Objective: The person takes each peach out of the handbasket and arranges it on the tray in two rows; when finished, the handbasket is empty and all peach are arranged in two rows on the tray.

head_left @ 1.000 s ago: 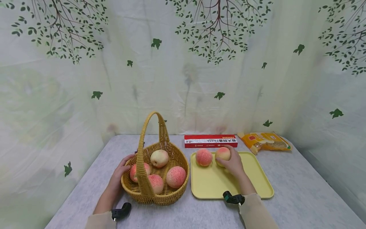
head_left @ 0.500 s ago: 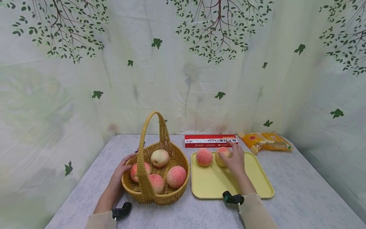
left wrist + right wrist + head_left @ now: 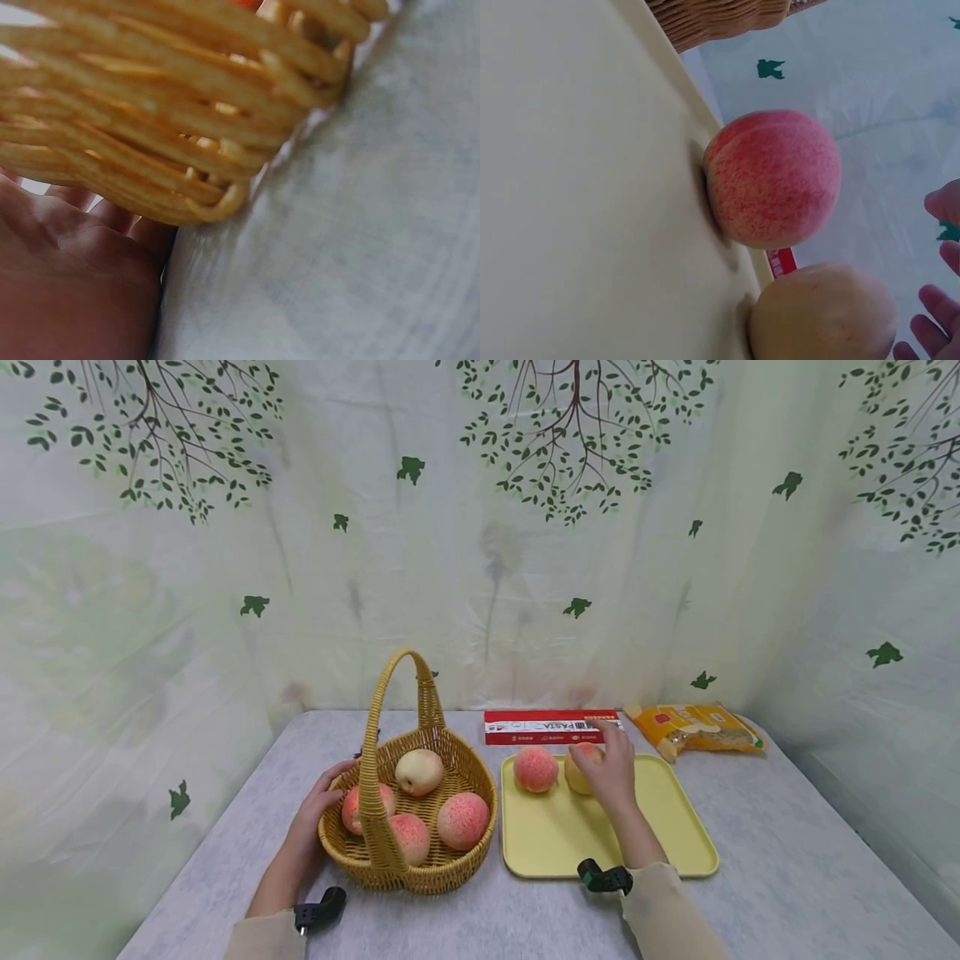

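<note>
A wicker basket with an arched handle holds several peaches, among them a pale peach and a pink-red peach. My left hand grips the basket's left rim; in the left wrist view, its fingers are partly hidden behind the wicker. To the right, a yellow tray carries a pink-red peach and a paler peach at its far edge. My right hand stands over the paler peach with fingers spread, apart from the fruit in the right wrist view.
A red and white pasta box lies behind the tray. At the back right is an orange food packet. A printed cloth hangs behind the grey table.
My right hand has let go of the paler peach and lifted a little off it; the peach stays on the tray. My left hand and the basket have not visibly moved.
</note>
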Demonstrator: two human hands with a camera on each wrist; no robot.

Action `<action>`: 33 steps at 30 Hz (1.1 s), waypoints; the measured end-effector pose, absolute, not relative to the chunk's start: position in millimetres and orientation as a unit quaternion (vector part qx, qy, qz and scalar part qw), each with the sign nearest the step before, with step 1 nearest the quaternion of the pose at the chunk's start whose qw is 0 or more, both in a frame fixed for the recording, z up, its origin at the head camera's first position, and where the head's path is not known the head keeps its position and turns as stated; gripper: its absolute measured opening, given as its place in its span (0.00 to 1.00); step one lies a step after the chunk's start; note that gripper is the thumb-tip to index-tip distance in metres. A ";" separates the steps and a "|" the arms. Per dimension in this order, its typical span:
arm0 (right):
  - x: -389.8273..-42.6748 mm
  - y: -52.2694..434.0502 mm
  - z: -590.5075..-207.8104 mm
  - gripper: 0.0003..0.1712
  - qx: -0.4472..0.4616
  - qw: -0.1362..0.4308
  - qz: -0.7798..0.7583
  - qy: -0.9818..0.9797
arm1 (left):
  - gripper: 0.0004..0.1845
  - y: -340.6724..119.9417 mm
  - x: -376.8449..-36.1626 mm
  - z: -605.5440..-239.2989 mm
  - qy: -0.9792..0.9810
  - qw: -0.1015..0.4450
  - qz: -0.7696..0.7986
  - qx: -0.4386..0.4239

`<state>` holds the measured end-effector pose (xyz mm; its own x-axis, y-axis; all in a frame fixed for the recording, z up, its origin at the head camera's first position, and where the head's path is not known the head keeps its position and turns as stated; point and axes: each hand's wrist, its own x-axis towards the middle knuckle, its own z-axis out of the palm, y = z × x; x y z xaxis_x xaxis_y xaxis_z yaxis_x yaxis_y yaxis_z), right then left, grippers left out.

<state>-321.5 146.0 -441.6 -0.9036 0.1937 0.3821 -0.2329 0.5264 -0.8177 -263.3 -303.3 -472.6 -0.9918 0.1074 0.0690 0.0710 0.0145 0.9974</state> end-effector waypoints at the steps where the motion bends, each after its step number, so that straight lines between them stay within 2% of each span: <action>1: -320.8 144.1 -439.4 0.31 0.015 0.221 0.491 -0.843 | 0.26 -303.1 -263.1 -472.8 0.710 0.013 0.701 0.064; 11: -310.8 125.2 -421.7 0.31 0.035 0.219 0.502 -0.836 | 0.26 -301.6 -263.0 -472.5 0.715 0.011 0.697 0.059; 33: -289.0 85.8 -409.5 0.31 0.166 0.116 0.544 -0.814 | 0.26 -300.5 -260.7 -469.6 0.727 0.021 0.686 0.040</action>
<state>-289.0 85.8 -409.5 -0.9177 -0.1449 0.3699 -0.3972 0.3535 -0.8469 -260.7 -300.5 -469.6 -0.9959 0.0875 0.0235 0.0286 0.0567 0.9980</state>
